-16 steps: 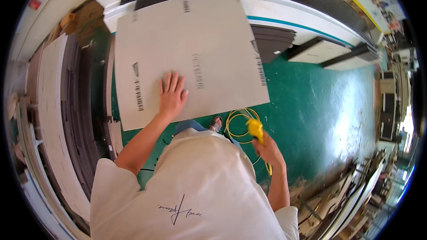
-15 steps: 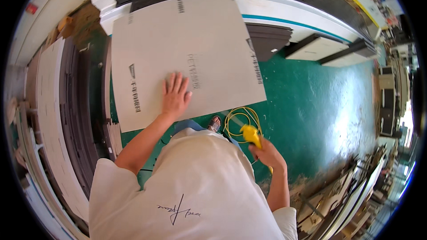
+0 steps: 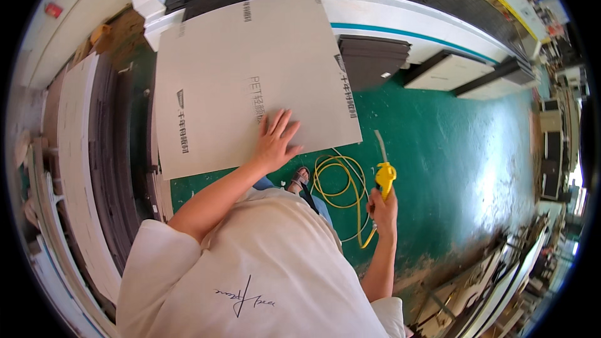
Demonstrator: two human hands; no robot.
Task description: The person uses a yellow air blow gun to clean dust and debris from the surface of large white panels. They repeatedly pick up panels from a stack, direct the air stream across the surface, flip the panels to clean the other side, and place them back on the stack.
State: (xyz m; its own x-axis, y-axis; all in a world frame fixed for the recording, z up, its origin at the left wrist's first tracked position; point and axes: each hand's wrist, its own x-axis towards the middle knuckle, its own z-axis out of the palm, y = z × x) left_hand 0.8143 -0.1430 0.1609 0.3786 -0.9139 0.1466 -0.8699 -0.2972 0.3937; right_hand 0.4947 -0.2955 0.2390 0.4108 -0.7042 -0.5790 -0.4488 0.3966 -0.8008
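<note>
Hose (image 3: 341, 194) coils by the sandalled foot at centre frame, a likely snag. Right hand (image 3: 383, 208) grips the yellow air gun (image 3: 384, 175); left hand (image 3: 275, 144) lies flat, fingers spread, on the grey board (image 3: 238, 75), which could slide off the stack toward upper left.

Our left hand (image 3: 275, 141): palm down, fingers spread flat, forearm bare and stretched forward from a white short sleeve. Our right hand (image 3: 383, 203): closed in a fist-like grip, knuckles outward, arm bent at the elbow, forearm raised beside the torso.
</note>
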